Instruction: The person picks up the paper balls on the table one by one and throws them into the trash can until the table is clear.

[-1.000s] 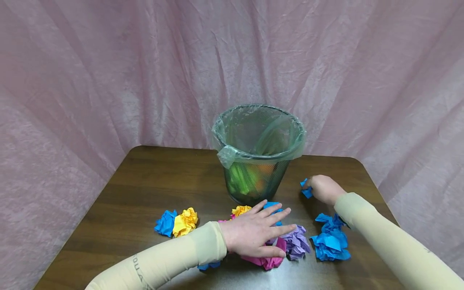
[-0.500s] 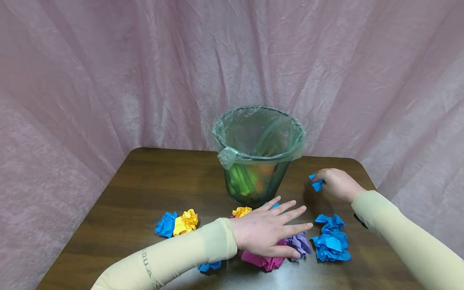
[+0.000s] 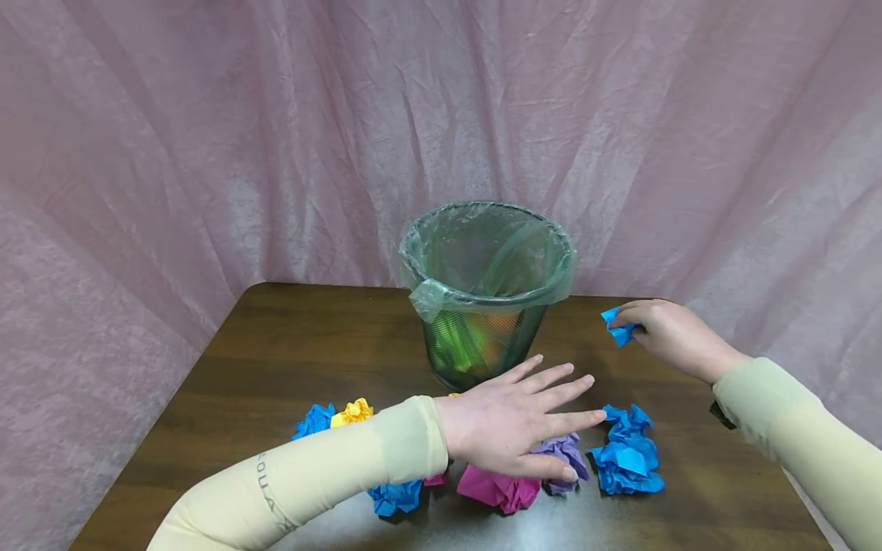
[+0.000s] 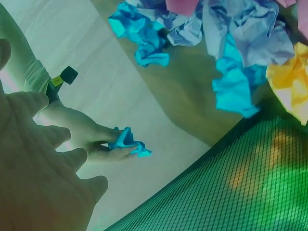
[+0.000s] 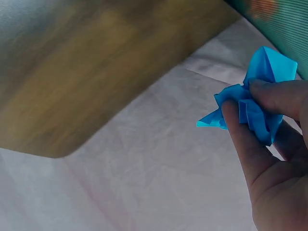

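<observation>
My right hand (image 3: pixel 675 334) pinches a crumpled piece of blue paper (image 5: pixel 257 103) between thumb and fingers, raised over the back right of the table. My left hand (image 3: pixel 513 421) is spread palm down, fingers apart, above the crumpled papers in the middle. Partly under it show a magenta crumpled paper (image 3: pixel 499 490) and a purple one (image 3: pixel 565 455). Just right of its fingertips lie crumpled blue papers (image 3: pixel 628 459). In the left wrist view a yellow crumpled paper (image 4: pixel 291 79) and a blue one (image 4: pixel 236 84) lie close to the bin; the left hand mostly hides them in the head view.
A mesh waste bin (image 3: pixel 458 348) with a clear plastic liner (image 3: pixel 430 297) stands at the back middle, green and orange things showing through its side. Left of centre are blue (image 3: pixel 315 419) and yellow (image 3: pixel 353 412) crumpled papers, with another blue one (image 3: pixel 396 497) nearer. A pink curtain (image 3: pixel 331 138) hangs behind.
My right hand has risen and moved right and back with the blue paper. The left hand has shifted slightly right, still spread.
</observation>
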Demonstrator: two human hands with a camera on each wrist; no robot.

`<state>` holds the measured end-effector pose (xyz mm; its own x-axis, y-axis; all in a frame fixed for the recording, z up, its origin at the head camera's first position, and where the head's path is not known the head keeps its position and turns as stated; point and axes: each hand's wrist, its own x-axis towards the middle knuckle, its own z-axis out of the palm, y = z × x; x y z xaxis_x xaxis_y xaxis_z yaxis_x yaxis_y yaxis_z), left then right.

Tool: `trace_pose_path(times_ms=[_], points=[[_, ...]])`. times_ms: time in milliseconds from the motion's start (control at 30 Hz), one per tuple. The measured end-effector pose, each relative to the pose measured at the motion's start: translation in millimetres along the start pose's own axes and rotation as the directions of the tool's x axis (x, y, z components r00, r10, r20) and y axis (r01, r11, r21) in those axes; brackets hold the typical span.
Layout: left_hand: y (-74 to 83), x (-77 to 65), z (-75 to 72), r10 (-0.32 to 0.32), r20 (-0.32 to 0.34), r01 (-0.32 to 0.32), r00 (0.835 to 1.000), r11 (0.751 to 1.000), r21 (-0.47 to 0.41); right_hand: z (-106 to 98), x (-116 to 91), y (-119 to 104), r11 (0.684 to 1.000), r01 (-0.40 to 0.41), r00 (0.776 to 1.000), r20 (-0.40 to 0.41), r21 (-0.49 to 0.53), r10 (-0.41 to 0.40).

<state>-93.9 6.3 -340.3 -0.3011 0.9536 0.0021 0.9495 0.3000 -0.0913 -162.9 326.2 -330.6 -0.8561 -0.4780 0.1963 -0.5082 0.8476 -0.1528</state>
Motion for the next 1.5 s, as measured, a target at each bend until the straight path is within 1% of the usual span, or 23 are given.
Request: trace_pose_path(times_ms=[133, 267, 367, 500, 667, 867, 1000, 1133, 1233, 1300, 1400, 1500], points=[[-2.2, -1.6, -7.2, 0.008, 0.008, -0.008, 1.000, 1.000, 0.013, -9.1, -1.8, -5.5, 0.999, 0.027, 0.999, -0.030, -0.018, -0.027], [-2.9, -4.1, -14.0, 0.022, -0.002, -0.022, 1.000, 0.999, 0.030, -18.1, -2.8, -11.2, 0.997, 0.057, 0.996, -0.063, -0.044, -0.059], [-3.8, -7.2, -21.4, 0.038, -0.022, -0.037, 0.999, 0.999, 0.040, -26.4, -3.8, -15.3, 0.996, 0.076, 0.993, -0.089, -0.050, -0.080], [-6.5, -12.6, -33.8, 0.044, -0.063, -0.041, 0.997, 0.998, 0.055, -38.2, -4.0, -19.4, 0.994, 0.093, 0.985, -0.138, -0.049, -0.099], [-12.4, -19.4, -50.4, 0.034, -0.114, -0.027, 0.993, 0.998, 0.060, -51.5, -4.2, -25.4, 0.993, 0.105, 0.975, -0.192, -0.057, -0.114], [-22.7, -28.5, -69.0, 0.011, -0.143, -0.003, 0.990, 0.998, 0.058, -64.3, -4.2, -34.7, 0.992, 0.103, 0.964, -0.240, -0.071, -0.117], [-30.0, -36.4, -79.4, -0.004, -0.159, 0.013, 0.987, 0.998, 0.055, -71.7, -1.4, -39.3, 0.988, 0.128, 0.953, -0.264, -0.089, -0.148], [-41.0, -45.0, -88.6, -0.034, -0.173, 0.044, 0.984, 0.997, 0.058, -79.5, 2.7, -44.7, 0.981, 0.164, 0.939, -0.290, -0.101, -0.186], [-52.0, -53.1, -93.4, -0.076, -0.178, 0.087, 0.981, 0.995, 0.057, -85.1, 6.8, -50.7, 0.976, 0.194, 0.926, -0.310, -0.102, -0.216], [-60.3, -59.4, -96.2, -0.105, -0.178, 0.113, 0.978, 0.993, 0.038, -88.6, 9.5, -55.4, 0.972, 0.209, 0.918, -0.322, -0.105, -0.232], [-72.6, -69.1, -100.0, -0.150, -0.186, 0.156, 0.971, 0.988, 0.020, -93.1, 14.2, -62.1, 0.967, 0.229, 0.906, -0.339, -0.111, -0.253], [-84.1, -78.3, -102.8, -0.199, -0.187, 0.204, 0.962, 0.979, 0.008, -97.4, 18.9, -68.5, 0.965, 0.237, 0.900, -0.349, -0.113, -0.262]])
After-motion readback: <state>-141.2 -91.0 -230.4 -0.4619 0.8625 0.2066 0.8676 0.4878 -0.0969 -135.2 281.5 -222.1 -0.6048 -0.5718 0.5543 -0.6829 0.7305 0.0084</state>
